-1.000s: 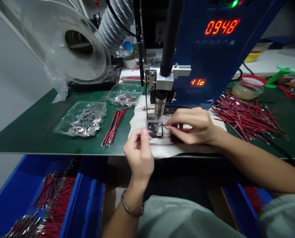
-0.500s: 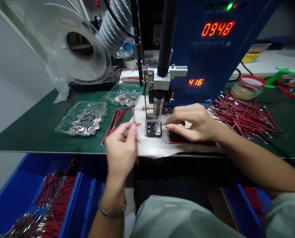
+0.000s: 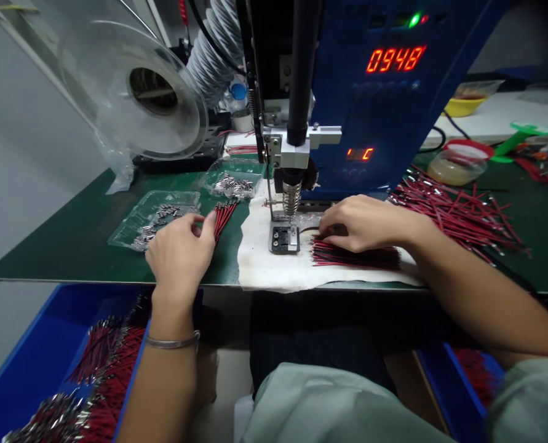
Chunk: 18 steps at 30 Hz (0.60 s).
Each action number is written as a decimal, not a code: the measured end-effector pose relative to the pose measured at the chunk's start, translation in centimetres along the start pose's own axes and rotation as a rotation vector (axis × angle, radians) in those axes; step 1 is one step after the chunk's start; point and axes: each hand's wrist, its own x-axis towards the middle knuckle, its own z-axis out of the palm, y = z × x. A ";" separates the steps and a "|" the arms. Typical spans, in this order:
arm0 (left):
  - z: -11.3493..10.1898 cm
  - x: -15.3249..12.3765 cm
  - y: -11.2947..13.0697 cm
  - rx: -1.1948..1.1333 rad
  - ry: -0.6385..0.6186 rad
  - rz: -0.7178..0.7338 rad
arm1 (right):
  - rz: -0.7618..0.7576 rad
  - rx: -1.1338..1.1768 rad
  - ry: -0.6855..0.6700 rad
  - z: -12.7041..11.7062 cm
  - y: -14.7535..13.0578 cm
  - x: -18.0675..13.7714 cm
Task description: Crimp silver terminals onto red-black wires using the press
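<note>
Leftward past the white sheet (image 3: 259,271), the left hand (image 3: 181,252) has moved since half a second ago and now sits at the small wire bundle (image 3: 226,215); the red wire that showed in it there is no longer distinguishable. Meanwhile the right hand (image 3: 370,221) has drawn slightly away from the black fixture (image 3: 279,240).

This small bundle lies on the counter (image 3: 61,249), back from the front edge, between the clear tray (image 3: 125,227) and the sheet's left edge. Its long axis slants from the front edge toward the back and right, so its visible far end points away from the left grip, much the nearer one. That grip's thumb and forefinger are close together at the bundle; whether they pinch a wire cannot be told.

Over the wire pile (image 3: 354,257), whose wires run roughly parallel to the front edge, the right grip has its fingers curled. A dark wire (image 3: 307,228) spans from beside the fixture to its fingertips; whether it is pinched is unclear.
</note>
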 end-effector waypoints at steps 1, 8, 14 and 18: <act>-0.5 -0.1 0.0 -0.010 0.014 -0.003 | -0.002 0.001 0.000 0.0 0.0 0.0; -3.1 2.3 -2.7 0.033 0.061 -0.107 | -0.013 0.023 -0.009 -0.3 -0.1 0.2; -3.1 5.6 -5.8 0.208 -0.179 -0.119 | 0.011 0.037 0.017 -0.6 -0.3 0.3; -3.0 6.3 -6.2 0.166 -0.317 -0.101 | 0.017 0.135 0.038 -0.9 -0.7 0.4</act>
